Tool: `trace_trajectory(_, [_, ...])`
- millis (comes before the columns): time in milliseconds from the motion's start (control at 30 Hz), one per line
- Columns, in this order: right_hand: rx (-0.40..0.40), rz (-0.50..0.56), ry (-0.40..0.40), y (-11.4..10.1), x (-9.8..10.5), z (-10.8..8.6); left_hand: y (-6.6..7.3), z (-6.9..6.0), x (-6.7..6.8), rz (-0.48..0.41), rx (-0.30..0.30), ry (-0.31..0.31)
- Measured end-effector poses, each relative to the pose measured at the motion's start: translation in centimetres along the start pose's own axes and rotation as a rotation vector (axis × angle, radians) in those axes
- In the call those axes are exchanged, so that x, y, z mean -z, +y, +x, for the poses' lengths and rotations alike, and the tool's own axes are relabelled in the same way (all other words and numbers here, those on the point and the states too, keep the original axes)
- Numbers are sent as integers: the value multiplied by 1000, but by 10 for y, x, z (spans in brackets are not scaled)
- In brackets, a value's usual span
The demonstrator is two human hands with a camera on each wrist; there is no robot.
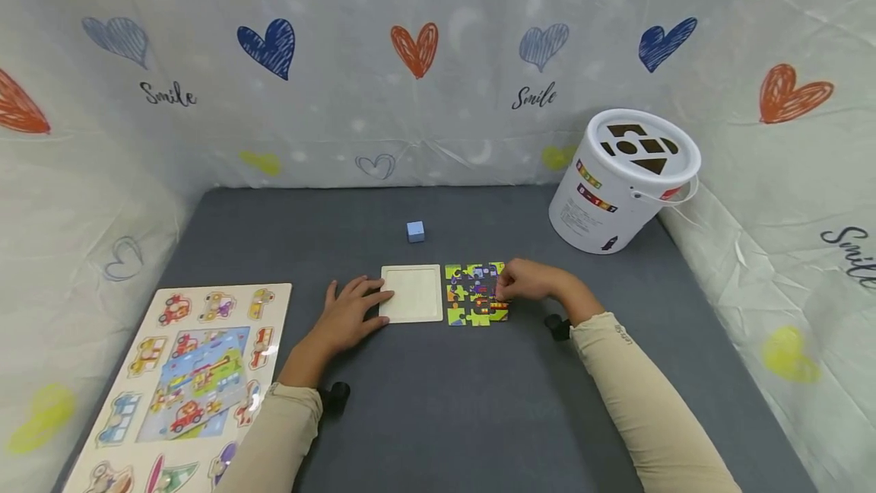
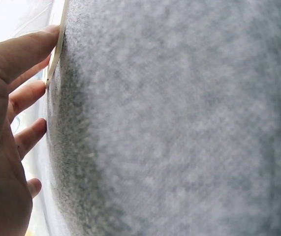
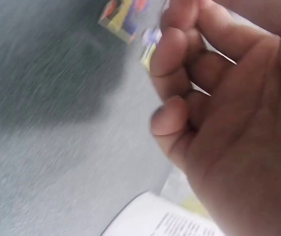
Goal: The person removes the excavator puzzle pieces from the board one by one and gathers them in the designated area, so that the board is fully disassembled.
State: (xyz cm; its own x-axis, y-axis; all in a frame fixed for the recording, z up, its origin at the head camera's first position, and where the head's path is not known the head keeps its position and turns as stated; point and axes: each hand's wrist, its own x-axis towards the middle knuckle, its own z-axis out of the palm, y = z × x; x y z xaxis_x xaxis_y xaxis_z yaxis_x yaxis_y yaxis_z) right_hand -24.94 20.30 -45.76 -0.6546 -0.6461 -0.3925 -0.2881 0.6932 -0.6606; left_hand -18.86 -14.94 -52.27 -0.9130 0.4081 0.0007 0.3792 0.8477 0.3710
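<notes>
A pale wooden puzzle tray [image 1: 411, 294] lies flat on the table with a bare inside. My left hand [image 1: 350, 314] rests at its left edge with fingers spread, and the left wrist view shows the thumb [image 2: 34, 46] against the tray's rim [image 2: 61, 34]. Just right of the tray, several colourful jigsaw pieces [image 1: 472, 294] in green, purple and yellow lie grouped in a square. Over their right side is my right hand [image 1: 534, 281], fingers curled and fingertips pinching at a jigsaw piece, mostly hidden. The right wrist view is blurred and cuts off the pinching fingertips.
A small blue cube [image 1: 415, 232] sits behind the tray. At the back right stands a white bucket [image 1: 595, 196] with shape holes in its lid. A large vehicle puzzle board [image 1: 153, 310] lies at the left, with a picture sheet [image 1: 205, 379] on it.
</notes>
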Motion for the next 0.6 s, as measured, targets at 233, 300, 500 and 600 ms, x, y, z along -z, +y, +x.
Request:
trace_trajectory(233, [-28, -4, -40, 11, -3, -2, -2, -3, 2, 1, 1, 6])
trace_trajectory(300, [-35, 3, -19, 12, -3, -2, -2, -3, 1, -1, -1, 7])
trace_trajectory(500, [-48, -16, 42, 13, -4, -3, -4, -2, -3, 7, -2, 6])
trace_trajectory(600, [-62, -16, 82, 12, -2, -5, -2, -2, -5, 10, -2, 2])
